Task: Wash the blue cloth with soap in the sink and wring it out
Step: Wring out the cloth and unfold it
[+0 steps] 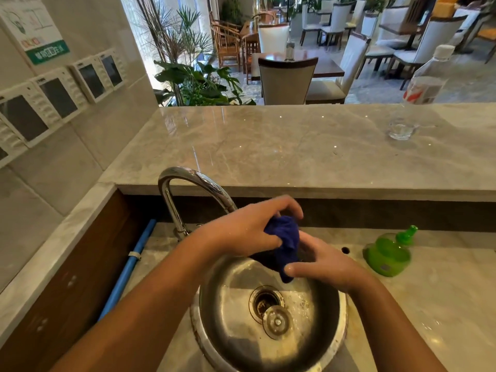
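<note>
- One pale marble bench (442,304) surrounds the sink, with a raised upper ledge behind it.
- Round steel sink (230,304) is set into the bench, its basin wet.
- Curved chrome tap (188,181) rises behind the sink to the left and arches toward the hands.
- Left hand (241,232) is above the sink's back edge, its fingers (291,206) curled over the top of the cloth and its thumb pressed into it.
- Right hand (327,267) is over the sink's right side, its fingers (294,269) curled round the cloth's lower end.
- Blue cloth (287,237) is bunched between both hands, above the back of the sink.
- Green soap bottle (387,255) stands on the bench just right of the sink.
- Clear glass (401,128) sits on the upper ledge, well behind the sink to the right.
- Metal drain plug (276,322) lies tilted beside the open drain in the sink's bottom.
</note>
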A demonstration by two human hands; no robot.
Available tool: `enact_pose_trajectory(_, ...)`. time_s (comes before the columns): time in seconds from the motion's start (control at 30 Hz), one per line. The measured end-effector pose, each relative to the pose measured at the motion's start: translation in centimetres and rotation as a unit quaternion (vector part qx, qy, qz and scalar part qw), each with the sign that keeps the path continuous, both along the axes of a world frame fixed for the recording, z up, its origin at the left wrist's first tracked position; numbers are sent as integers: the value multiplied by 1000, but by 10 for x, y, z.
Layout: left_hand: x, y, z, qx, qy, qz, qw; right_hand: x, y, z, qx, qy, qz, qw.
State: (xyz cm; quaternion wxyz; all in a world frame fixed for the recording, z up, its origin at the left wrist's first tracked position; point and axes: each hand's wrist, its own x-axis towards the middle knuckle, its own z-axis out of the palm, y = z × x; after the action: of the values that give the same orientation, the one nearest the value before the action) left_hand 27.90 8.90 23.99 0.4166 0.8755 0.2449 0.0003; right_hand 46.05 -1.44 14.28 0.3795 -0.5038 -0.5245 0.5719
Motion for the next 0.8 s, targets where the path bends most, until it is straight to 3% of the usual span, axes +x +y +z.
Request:
enact_pose_trajectory(0.07, -2, 6, 9, -48, -18, 7, 999, -10, 9, 14, 26, -28, -6, 999)
enact_pose_trajectory(0.17, -7, 12, 11, -123, -80, 56, 988, -20, 16, 15, 66, 62, -58, 994)
enact_pose_trajectory(0.23, -4, 9, 2, -110, -127, 134, 977, -25, 18, 12, 62, 134, -71, 986)
enact_pose_trajectory(0.3, 1, -1, -19, -104, -182, 232, 950, -29, 18, 9, 50, 183, -86, 978)
enact_pose_trajectory(0.37, 4, -14, -47, -177, -251, 304, 902, -31, 18, 7, 43, 180, -112, 976)
enact_pose_trajectory(0.43, 3, -19, -73, -325, -308, 294, 844, -29, 18, 7, 33, 156, -128, 979)
enact_pose_trajectory(0.5, 1, -17, -88, -445, -337, 203, 804, -28, 17, 9, 9, 140, -111, 984)
enact_pose_trajectory(0.57, 2, -12, -90, -484, -331, 142, 797, -26, 16, 10, -18, 135, -77, 988)
enact_pose_trajectory(0.63, 10, -7, -90, -490, -328, 149, 794, -25, 15, 15, -29, 144, -51, 988)
enact_pose_trajectory(0.8, 23, -23, -93, -580, -309, 195, 728, -19, 16, 19, -5, 160, -76, 984)
